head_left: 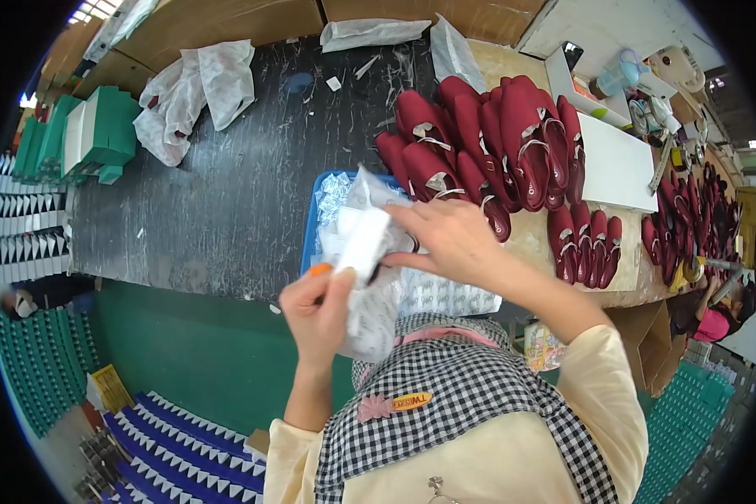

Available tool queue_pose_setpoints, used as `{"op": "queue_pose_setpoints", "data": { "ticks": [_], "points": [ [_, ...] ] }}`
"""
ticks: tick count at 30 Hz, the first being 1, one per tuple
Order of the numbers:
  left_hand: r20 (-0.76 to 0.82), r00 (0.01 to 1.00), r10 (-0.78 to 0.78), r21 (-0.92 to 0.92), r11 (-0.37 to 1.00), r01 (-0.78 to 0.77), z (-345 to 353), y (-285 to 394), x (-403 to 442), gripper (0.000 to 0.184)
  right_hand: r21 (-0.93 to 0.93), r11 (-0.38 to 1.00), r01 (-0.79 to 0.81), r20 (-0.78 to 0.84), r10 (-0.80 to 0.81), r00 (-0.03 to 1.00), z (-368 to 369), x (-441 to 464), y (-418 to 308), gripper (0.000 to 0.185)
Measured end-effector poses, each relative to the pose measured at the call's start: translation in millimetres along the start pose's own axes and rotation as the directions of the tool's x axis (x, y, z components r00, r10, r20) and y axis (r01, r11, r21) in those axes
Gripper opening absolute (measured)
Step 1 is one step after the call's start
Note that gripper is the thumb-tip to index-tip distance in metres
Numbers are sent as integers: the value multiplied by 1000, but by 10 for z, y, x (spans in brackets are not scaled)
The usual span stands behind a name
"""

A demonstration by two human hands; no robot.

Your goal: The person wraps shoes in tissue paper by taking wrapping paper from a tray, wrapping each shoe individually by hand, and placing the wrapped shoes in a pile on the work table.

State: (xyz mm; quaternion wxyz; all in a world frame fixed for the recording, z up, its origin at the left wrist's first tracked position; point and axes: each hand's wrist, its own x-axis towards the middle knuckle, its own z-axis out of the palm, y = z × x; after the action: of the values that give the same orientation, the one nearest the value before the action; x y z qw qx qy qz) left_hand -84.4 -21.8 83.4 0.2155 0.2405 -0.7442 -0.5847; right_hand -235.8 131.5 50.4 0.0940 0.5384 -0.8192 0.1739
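In front of my apron, both hands close on a white printed wrapper (pixel 370 315), thin and crinkled. A white, block-like piece (pixel 364 242) shows at its upper part, and a small dark patch peeks out beside it. My left hand (pixel 317 311) pinches the wrapper from the lower left, with something orange at a fingertip. From the right, my right hand (pixel 449 239) grips its upper edge between thumb and fingers. What lies inside the wrapper is mostly hidden. Behind it stands a blue tray (pixel 309 231) with small blue-and-white packets (pixel 333 193).
Several dark red shoes (pixel 525 151) stand clustered right of the tray. Printed white sheets (pixel 449 294) lie at the table's front edge. Crumpled wrappers (pixel 195 97) and green boxes (pixel 109 130) are on the left. Another person (pixel 722 311) is at far right.
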Motion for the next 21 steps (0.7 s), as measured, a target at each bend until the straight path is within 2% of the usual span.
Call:
{"op": "queue_pose_setpoints", "data": {
  "ticks": [2, 3, 7, 9, 10, 12, 13, 15, 17, 19, 20, 21],
  "points": [
    [108, 994, 32, -10, 999, -31, 79, 58, -5, 22, 162, 986, -39, -29, 44, 999, 19, 57, -99, 22],
    [106, 994, 32, -7, 999, -32, 74, 58, 5, 22, 164, 986, -37, -31, 43, 999, 46, 48, -91, 22],
    [19, 1000, 6, 20, 1000, -6, 47, 23, 21, 24, 240, 929, -280, 64, 273, 960, 248, -155, 35, 27],
    [22, 1000, 3, -12, 1000, -2, 101, -34, 48, 24, 419, 808, -414, 368, 265, 891, 187, -274, 143, 27],
    [28, 1000, -12, -38, 999, 13, 136, -79, 38, 24, 419, 809, -412, 370, 262, 891, 104, -319, 175, 27],
    [53, 997, -50, -89, 995, 54, 193, -138, -10, 24, 680, 432, -593, 593, 152, 791, -100, -432, 173, 26],
    [76, 997, -23, -87, 996, 29, 214, -119, -4, 24, 677, 433, -596, 594, 156, 789, -107, -504, 163, 26],
    [129, 991, 24, -81, 997, -13, 267, -92, -23, 24, 636, 268, -724, 704, 184, 686, -39, -664, 132, 26],
    [251, 967, -48, -102, 992, 76, 330, -93, -107, 24, 562, 89, -822, 800, 194, 568, 32, -843, 65, 25],
    [301, 953, -47, -73, 995, 72, 436, -150, -218, 24, 479, 363, -799, 818, 145, 557, 75, -972, -93, 27],
    [343, 938, -56, -35, 997, 72, 493, -197, -295, 24, 472, 357, -806, 818, 164, 551, 191, -1090, -191, 27],
    [385, 920, -65, 3, 998, 70, 544, -238, -368, 24, 394, 453, -800, 810, 242, 535, 383, -1242, -286, 28]
  ]
}}
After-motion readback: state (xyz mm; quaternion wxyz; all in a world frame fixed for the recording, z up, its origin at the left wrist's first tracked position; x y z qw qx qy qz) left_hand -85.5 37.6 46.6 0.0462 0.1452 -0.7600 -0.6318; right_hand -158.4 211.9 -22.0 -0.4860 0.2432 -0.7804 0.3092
